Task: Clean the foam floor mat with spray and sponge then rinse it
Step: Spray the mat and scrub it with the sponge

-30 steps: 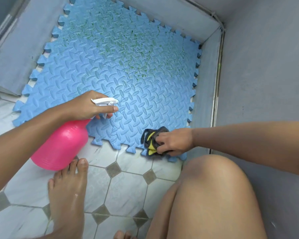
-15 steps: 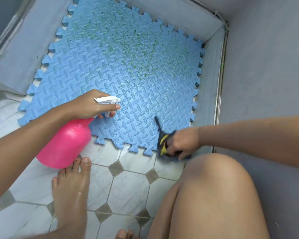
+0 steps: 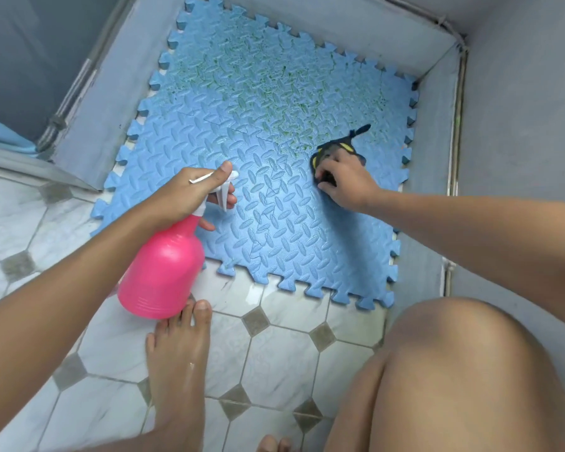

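Observation:
A blue foam floor mat with a puzzle edge lies on the floor in a grey corner. Its far half carries green grime; the near half looks cleaner. My left hand grips the white trigger head of a pink spray bottle, nozzle pointing over the mat's near part. My right hand presses a black and yellow sponge onto the mat's right middle, at the edge of the green patch. The fingers hide most of the sponge.
White marble-look floor tiles with grey diamonds lie in front of the mat. My bare left foot stands by the bottle's base, my right knee at lower right. Grey walls enclose the mat at the back and right.
My right hand has carried the sponge from the mat's near right corner up onto its right middle. The left hand with the bottle has stayed over the mat's near left part.

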Demonstrator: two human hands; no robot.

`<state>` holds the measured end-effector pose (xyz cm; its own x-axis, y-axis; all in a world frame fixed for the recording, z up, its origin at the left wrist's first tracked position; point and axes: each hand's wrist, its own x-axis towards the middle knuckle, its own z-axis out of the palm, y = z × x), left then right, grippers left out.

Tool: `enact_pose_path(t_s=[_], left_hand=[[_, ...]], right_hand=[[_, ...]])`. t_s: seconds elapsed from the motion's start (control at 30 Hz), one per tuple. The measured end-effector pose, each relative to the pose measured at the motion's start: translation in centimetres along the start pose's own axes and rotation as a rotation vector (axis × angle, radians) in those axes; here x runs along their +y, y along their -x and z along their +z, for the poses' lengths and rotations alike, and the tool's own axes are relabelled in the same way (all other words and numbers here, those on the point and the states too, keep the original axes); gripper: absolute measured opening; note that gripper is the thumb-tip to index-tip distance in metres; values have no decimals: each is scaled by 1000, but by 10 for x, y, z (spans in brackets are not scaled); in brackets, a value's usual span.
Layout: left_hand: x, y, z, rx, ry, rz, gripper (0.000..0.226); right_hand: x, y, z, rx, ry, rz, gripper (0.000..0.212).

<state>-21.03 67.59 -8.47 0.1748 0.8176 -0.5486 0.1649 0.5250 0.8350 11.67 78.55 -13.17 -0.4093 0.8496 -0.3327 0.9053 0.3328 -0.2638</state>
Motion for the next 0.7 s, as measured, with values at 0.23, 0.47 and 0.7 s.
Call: enact_pose_path(t_s=[0.23,0.47,0.7], left_hand=[[-2,15,-11,74,17,-51,82],[-3,28,-41,245,100,-77,75],[19,44,-65,341,-119,66,77]], right_hand=[[-107,72,46,-379,115,-935,38],[-18,32,22,43,1,-188,54],[-94,13,50,76,23,-324,45]])
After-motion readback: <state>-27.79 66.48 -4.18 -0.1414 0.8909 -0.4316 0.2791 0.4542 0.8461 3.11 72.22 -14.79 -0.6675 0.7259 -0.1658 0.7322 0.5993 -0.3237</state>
